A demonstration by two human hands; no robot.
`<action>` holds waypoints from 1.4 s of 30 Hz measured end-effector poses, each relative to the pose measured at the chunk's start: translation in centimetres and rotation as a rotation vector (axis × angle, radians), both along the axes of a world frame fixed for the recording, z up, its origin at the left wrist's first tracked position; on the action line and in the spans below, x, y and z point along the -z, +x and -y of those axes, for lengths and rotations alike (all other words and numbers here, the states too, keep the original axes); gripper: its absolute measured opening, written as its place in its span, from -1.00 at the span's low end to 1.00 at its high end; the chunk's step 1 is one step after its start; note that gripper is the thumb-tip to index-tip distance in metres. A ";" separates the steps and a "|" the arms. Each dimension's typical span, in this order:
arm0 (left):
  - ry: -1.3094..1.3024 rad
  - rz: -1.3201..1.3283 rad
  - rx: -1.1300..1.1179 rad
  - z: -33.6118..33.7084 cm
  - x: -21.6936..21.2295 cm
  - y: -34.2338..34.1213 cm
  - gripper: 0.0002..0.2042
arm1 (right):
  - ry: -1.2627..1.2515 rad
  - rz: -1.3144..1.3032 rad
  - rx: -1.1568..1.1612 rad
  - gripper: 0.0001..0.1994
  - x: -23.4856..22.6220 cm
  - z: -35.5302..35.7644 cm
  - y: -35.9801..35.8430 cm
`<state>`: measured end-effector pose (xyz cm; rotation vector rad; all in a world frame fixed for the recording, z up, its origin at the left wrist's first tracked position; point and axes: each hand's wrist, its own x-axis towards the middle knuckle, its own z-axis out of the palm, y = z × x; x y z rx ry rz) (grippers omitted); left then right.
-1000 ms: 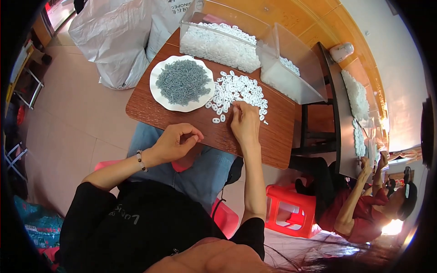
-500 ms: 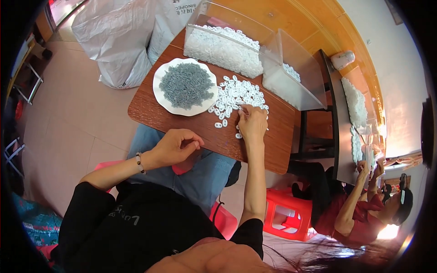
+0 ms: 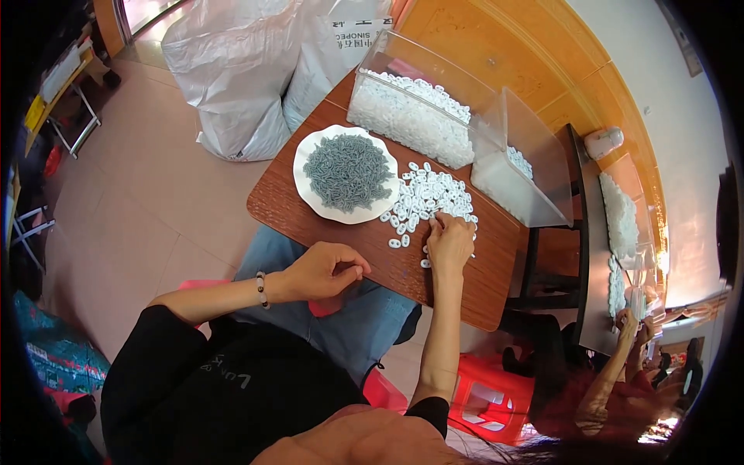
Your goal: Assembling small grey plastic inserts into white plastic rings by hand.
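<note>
My right hand (image 3: 449, 242) has slid back to the near edge of the white ring pile (image 3: 428, 200), fingers down on loose rings, while my left hand (image 3: 324, 271) stays curled shut off the bench (image 3: 310, 221)

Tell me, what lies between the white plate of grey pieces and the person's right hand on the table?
In the head view, loose white rings lie scattered on the table between the plate and the right hand.

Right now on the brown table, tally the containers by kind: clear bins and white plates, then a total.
Clear plastic bins: 2, one heaped with white pieces, one nearly empty.
White plates: 1, the plate holding grey pieces.
Total: 3 containers.
The loose white pieces under the right hand are too many to count.
</note>
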<state>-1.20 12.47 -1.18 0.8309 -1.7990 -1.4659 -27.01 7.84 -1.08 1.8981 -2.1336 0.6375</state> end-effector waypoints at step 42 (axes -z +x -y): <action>0.205 0.038 0.002 0.2 -0.9 -0.5 -0.85 | 0.080 0.170 -0.090 -0.87 -0.4 -0.6 -1.2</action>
